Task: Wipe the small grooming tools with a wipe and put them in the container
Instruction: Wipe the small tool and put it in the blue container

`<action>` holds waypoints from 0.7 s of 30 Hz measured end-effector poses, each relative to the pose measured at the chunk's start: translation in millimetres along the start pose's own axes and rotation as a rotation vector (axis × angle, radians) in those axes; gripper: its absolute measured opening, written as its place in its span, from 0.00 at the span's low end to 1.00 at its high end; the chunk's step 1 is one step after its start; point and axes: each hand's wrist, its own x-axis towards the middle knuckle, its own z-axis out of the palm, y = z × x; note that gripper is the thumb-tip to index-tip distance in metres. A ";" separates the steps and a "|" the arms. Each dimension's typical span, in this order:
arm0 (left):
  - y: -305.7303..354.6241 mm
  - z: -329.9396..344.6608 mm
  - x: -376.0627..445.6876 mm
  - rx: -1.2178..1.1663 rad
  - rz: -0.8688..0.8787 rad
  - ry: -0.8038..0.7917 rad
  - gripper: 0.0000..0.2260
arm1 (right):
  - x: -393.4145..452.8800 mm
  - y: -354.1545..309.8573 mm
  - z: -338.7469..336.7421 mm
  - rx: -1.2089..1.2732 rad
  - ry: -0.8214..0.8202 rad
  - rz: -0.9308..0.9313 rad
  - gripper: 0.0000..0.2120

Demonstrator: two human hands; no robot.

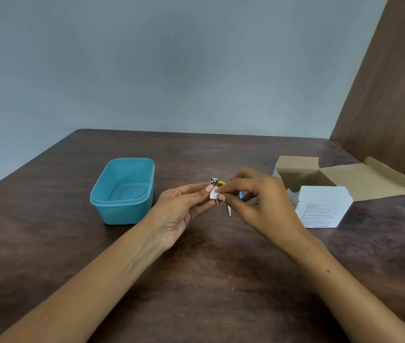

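Observation:
My left hand [184, 206] holds a small metal nail clipper [214, 182] upright between thumb and fingers above the table's middle. My right hand [258, 201] pinches a small white wipe [213, 194] against the clipper's lower part. Behind the hands, mostly hidden, lie a yellow-handled tool [221, 183], a blue-handled tool [240, 195] and a thin metal tip [229, 211] pointing toward me. The teal plastic container [122, 191] stands open to the left of my left hand, with something grey and thin on its floor.
A white cardboard box [322, 206] with its brown flaps open stands at the right, close to my right hand. The dark wooden table [196, 280] meets a grey wall at the back and a brown panel [394, 95] at the right.

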 end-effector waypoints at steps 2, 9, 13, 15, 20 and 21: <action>-0.3 -0.3 -0.3 0.038 0.008 0.012 0.08 | -0.4 0.9 0.4 -0.052 -0.014 -0.007 0.04; 0.3 1.3 -3.9 0.091 0.076 0.037 0.07 | -0.1 0.3 -0.1 -0.104 -0.091 -0.066 0.06; 2.2 -0.1 -3.4 0.104 0.098 0.043 0.08 | 0.2 -0.7 -1.4 -0.152 -0.136 -0.116 0.04; 1.9 0.5 -3.2 0.131 0.128 0.044 0.09 | -0.4 -0.1 -2.9 -0.193 -0.136 -0.124 0.04; 0.2 -1.8 -0.4 0.164 0.157 0.008 0.12 | 1.9 7.3 -9.2 -0.173 0.077 0.023 0.02; -0.5 -2.1 -0.9 0.187 0.159 -0.006 0.13 | 2.7 7.9 -9.7 -0.151 0.126 0.040 0.02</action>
